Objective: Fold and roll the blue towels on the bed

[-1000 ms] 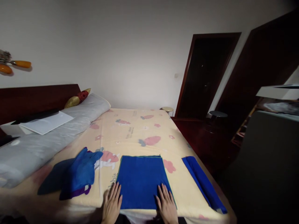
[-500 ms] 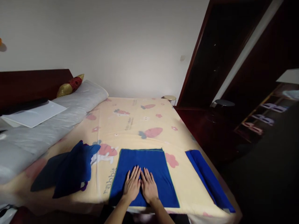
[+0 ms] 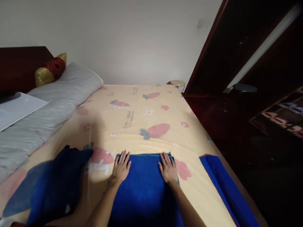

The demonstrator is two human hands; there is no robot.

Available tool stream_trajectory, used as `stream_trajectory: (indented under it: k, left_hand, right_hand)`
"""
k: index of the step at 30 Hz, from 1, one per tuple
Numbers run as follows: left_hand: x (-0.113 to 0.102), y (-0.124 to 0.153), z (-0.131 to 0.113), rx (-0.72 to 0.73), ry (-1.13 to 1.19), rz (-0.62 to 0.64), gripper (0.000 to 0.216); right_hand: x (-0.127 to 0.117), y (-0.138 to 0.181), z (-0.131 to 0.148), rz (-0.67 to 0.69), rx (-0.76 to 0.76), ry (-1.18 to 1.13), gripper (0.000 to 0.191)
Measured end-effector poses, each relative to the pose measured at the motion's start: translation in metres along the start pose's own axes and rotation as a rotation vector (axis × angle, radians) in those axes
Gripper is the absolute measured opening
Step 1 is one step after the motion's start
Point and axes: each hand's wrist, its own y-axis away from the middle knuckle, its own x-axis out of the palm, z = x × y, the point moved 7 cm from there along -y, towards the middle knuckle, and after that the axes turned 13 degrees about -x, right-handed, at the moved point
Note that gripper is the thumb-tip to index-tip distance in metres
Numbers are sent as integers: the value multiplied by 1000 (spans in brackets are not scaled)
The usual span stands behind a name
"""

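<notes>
A blue cloth (image 3: 144, 186) with green edging lies flat on the bed in front of me, its far edge showing more than one layer. My left hand (image 3: 121, 166) rests palm down at its far left corner, fingers stretched and a little apart. At the far right corner, my right hand (image 3: 167, 167) also lies flat with fingers spread. To the right sits a long, narrow folded blue cloth (image 3: 229, 189). On the left, a crumpled dark blue cloth (image 3: 59, 183) lies in a heap, partly in shadow.
The bed has a cream sheet (image 3: 151, 145) with carrot and rabbit prints. Grey bedding (image 3: 59, 101), a white flat board (image 3: 19, 107) and a red and gold cushion (image 3: 53, 69) are along the left. Beyond the bed stand a stool (image 3: 177, 83) and a dark stool (image 3: 245, 88).
My hands have moved apart and away from me, from the cloth's middle to its far corners. The camera view has tilted down and come closer to the bed.
</notes>
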Motion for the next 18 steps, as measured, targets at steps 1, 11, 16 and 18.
stream_trajectory:
  k: [1, 11, 16, 18]
  left_hand:
    - [-1, -2, 7, -10, -8, -17, 53]
    - [-12, 22, -19, 23, -2, -105, 56]
    - [-6, 77, -77, 154, 47, -91, 58]
    - [-3, 95, -79, 151, 49, -61, 57]
  right_hand:
    - [-2, 2, -14, -15, 23, 9, 56]
    - [-23, 17, 15, -170, 24, 124, 58]
    - [-8, 43, 85, -89, -177, 65, 56]
    - [-6, 59, 89, -55, -171, 44, 55]
